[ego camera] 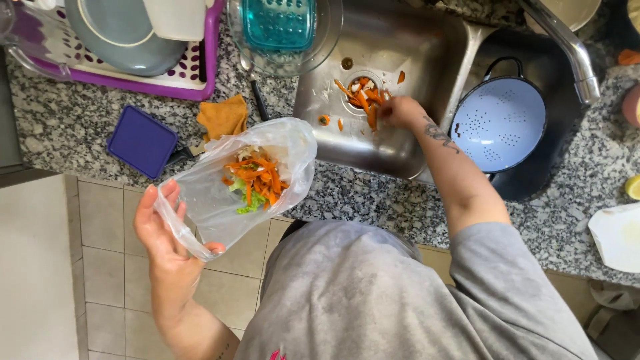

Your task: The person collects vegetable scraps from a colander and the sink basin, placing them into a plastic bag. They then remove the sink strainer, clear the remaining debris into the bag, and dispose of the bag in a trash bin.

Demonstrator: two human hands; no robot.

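My left hand holds a clear plastic bag open below the counter's front edge. Orange carrot peels and green scraps lie inside the bag. My right hand reaches into the steel sink and closes on carrot peels piled over the drain. A few loose peel bits lie on the sink floor to the left of the drain.
A blue colander sits in the right sink basin under the tap. On the granite counter are a purple dish rack with plates, a dark blue lid, an orange cloth and a glass bowl.
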